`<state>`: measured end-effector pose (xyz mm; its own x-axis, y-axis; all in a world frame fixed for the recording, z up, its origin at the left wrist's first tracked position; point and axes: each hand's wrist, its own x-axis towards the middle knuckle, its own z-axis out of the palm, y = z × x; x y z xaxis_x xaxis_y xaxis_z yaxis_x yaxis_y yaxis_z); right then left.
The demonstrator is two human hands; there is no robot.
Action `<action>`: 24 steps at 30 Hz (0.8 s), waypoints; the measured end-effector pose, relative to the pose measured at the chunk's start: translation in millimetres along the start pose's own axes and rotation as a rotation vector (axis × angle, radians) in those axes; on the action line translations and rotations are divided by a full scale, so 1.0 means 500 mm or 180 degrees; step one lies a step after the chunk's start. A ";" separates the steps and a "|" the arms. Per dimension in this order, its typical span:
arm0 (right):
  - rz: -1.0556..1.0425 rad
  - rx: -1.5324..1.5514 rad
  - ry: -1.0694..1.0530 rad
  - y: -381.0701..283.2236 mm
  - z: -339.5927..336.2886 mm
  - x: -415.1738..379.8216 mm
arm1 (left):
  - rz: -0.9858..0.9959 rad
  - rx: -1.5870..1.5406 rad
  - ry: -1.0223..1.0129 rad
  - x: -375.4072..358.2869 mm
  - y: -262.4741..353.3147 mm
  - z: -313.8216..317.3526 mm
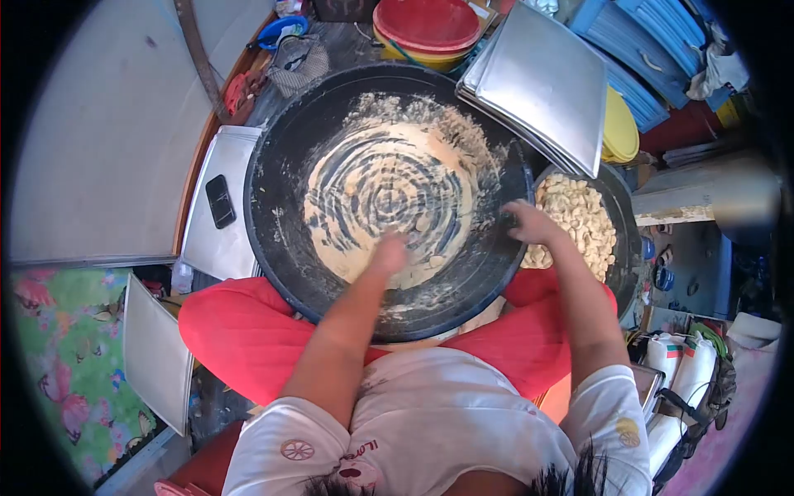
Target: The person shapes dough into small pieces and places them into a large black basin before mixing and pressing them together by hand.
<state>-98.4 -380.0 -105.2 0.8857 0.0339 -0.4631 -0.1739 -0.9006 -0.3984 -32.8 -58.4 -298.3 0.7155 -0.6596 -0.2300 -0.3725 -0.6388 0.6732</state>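
Note:
A wide black basin (277, 240) lies across my lap, its floor coated with pale flour (335, 194) marked in ring-shaped streaks. Clumpier flour (463, 132) sits along the far right wall. My left hand (393, 250) is low over the flour near the basin's centre, blurred, so its fingers cannot be made out. At the right rim, my right hand (529, 223) has its fingers curled at the basin's edge; what they hold, if anything, is hidden. Just beyond it, a second dark tub (627, 240) holds many pale dough pieces (579, 219).
Stacked metal trays (542, 74) overhang the basin's far right rim. Red and yellow tubs (426, 25) stand behind it. A phone (221, 202) lies on a tray (203, 248) at the left. Blue plastic drawers (645, 50) are at the back right.

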 end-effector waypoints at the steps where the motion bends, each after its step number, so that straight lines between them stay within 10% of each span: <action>1: -0.0250 0.0107 0.0042 -0.014 0.039 0.044 | -0.0242 0.0302 0.0031 -0.037 -0.094 -0.010; 5: 0.0080 0.0497 -0.0355 -0.044 0.211 0.223 | -0.2090 0.1141 -0.1008 -0.120 -0.169 -0.140; 12: 0.1487 0.1420 0.0115 -0.130 0.512 0.314 | -0.2005 0.0813 -0.0810 -0.109 -0.226 -0.103; 16: 0.0379 0.0494 -0.0930 -0.192 0.581 0.274 | -0.1598 0.1638 -0.1359 -0.091 -0.274 -0.035; 22: -0.1058 -0.0144 -0.0538 -0.287 0.563 0.261 | -0.2011 0.1118 -0.1826 -0.007 -0.257 -0.088; 24: -0.1100 -0.0437 -0.0964 -0.256 0.618 0.274 | -0.2115 0.0697 -0.0837 0.032 -0.276 -0.099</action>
<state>-87.8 -126.3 -362.5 0.7127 0.4479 -0.5399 0.1854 -0.8625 -0.4708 59.3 38.8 -360.0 0.6763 -0.1626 -0.7185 -0.0397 -0.9820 0.1848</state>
